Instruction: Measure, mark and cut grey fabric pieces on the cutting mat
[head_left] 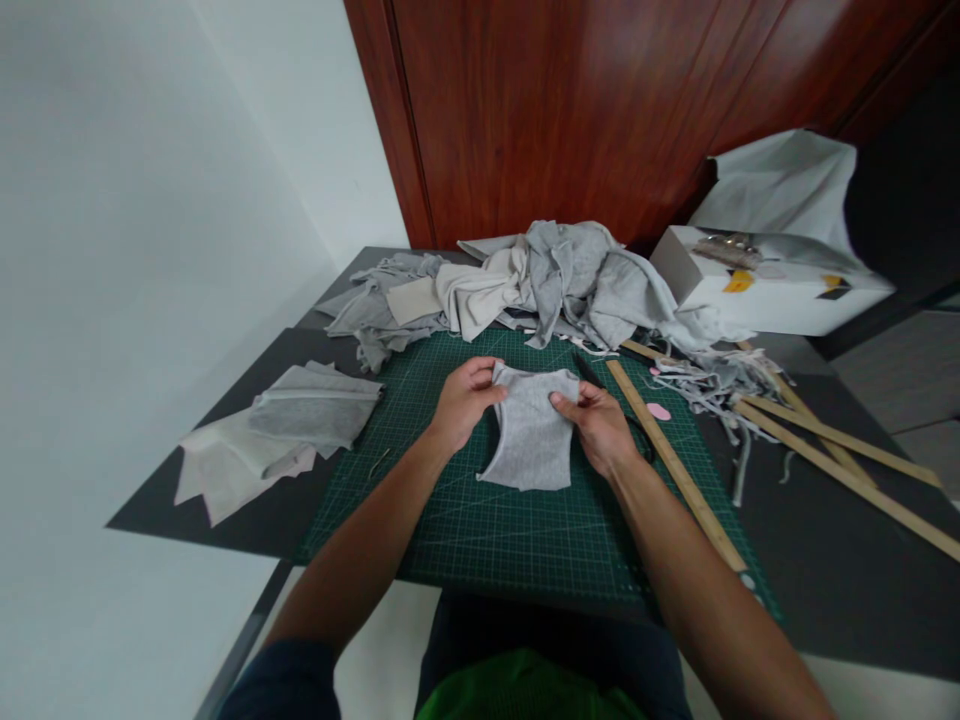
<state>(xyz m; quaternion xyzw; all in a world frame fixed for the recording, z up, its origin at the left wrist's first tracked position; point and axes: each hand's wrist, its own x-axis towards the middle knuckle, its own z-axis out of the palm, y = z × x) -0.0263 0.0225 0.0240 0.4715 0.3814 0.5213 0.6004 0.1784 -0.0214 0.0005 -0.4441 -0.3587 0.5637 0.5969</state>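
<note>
A small cut piece of light grey fabric (531,435), with curved-in sides, is held over the green cutting mat (450,545). My left hand (466,400) pinches its upper left corner between thumb and fingers. At the right edge, near the top, my right hand (600,425) grips the same piece, thumb on top and fingers underneath. The lower edge of the fabric hangs free towards me. Just beyond my right hand lies a dark-handled tool (587,368), partly hidden by that hand, so its kind is unclear.
A wooden ruler (675,465) lies along the mat's right side, with more wooden strips (832,460) beyond. Heaped grey cloth (577,270) lines the back, beside a white box (780,285). Fabric scraps (712,380) lie right; folded pieces (315,410) lie left.
</note>
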